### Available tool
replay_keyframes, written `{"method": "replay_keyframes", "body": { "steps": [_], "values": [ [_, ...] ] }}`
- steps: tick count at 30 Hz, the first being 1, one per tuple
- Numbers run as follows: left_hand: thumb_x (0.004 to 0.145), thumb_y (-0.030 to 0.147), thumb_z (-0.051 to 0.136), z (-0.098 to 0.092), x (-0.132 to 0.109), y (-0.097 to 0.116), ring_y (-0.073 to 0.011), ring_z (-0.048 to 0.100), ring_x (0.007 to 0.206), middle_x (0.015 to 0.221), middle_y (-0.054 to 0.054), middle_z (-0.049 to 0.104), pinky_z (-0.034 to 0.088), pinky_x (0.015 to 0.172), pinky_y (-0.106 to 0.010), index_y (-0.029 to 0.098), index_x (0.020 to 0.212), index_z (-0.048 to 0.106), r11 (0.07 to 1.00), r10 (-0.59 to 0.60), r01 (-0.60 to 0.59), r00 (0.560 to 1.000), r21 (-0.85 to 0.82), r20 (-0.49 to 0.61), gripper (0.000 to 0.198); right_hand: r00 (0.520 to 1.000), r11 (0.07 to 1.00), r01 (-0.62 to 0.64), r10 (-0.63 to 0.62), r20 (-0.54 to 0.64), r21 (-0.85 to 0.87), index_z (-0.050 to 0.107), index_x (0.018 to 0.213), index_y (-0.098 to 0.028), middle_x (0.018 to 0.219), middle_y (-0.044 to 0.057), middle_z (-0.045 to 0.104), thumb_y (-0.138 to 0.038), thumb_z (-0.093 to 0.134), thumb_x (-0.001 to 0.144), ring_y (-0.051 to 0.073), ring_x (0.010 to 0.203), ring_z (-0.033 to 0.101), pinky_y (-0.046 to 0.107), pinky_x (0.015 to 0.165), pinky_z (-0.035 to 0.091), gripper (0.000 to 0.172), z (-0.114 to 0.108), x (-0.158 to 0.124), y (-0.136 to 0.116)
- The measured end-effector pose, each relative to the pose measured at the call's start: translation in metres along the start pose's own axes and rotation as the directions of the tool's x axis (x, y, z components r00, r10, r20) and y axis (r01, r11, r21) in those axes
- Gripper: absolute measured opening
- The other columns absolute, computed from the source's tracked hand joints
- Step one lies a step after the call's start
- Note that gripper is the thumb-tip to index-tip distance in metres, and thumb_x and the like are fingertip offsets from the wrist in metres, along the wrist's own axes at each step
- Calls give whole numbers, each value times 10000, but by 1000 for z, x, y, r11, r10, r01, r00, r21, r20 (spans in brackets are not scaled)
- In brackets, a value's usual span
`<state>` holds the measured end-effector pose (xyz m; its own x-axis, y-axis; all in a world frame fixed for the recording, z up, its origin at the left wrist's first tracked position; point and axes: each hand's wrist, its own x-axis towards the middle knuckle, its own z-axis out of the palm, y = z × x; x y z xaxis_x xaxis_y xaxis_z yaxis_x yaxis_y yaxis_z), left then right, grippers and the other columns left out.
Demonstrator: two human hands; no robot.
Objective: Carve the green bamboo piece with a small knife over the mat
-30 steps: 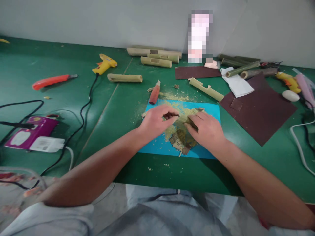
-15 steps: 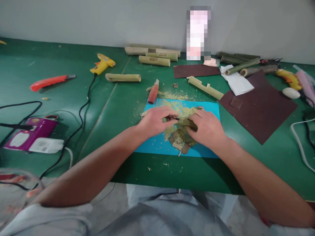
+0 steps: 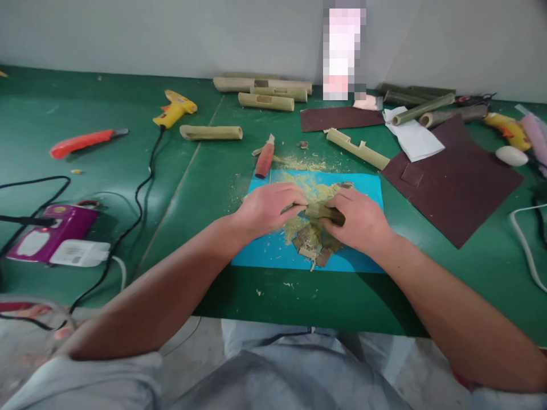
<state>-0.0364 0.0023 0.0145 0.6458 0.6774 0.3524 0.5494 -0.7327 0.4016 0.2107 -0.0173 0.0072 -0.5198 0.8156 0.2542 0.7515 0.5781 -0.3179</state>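
Observation:
A short green-brown bamboo tube [image 3: 315, 210] lies across the middle, gripped at its right part between the thumb and fingers of my right hand [image 3: 358, 215]. At the tube's left end, my left hand [image 3: 270, 208] is closed in a pinch; what sits between its fingertips is too small to make out. Under both hands is a blue sheet [image 3: 265, 253] strewn with pale bamboo dust. Small bamboo chips [image 3: 314, 245] form a heap just below the tube. A red-handled knife [image 3: 265, 158] rests beyond my left hand at the sheet's upper left edge.
A notched bamboo tube [image 3: 358, 149] and dark brown sheets [image 3: 459, 193] lie to the right, with white paper [image 3: 414, 134] and more bamboo behind. Leftward are a yellow glue gun [image 3: 174, 109], a red utility knife [image 3: 85, 142] and a purple power strip [image 3: 53, 230] with cables.
My left hand has drawn slightly left along the tube, uncovering more of its left end. My right hand keeps its hold. The view has shifted slightly.

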Motion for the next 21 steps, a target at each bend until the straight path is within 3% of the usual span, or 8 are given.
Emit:
{"method": "replay_keyframes", "body": {
  "steps": [13,21],
  "values": [
    [1037,240,483,3,8,6,-199,685,952,968,-80,722,570,861,-352,178,914,668,993,101,-102,995,53,14,231,1000,1000,11,-11,6,-1,645,837,-190,918,99,668,-310,631,885,236,870,578,354,725,402,130,2,3,1],
    [1042,231,433,0,13,12,-190,641,887,917,-68,677,541,823,-338,173,831,622,986,84,-103,985,128,149,289,999,1000,-23,23,27,-1,628,827,-210,927,92,673,-347,656,890,240,884,582,357,733,407,154,0,3,1]
  ]
}}
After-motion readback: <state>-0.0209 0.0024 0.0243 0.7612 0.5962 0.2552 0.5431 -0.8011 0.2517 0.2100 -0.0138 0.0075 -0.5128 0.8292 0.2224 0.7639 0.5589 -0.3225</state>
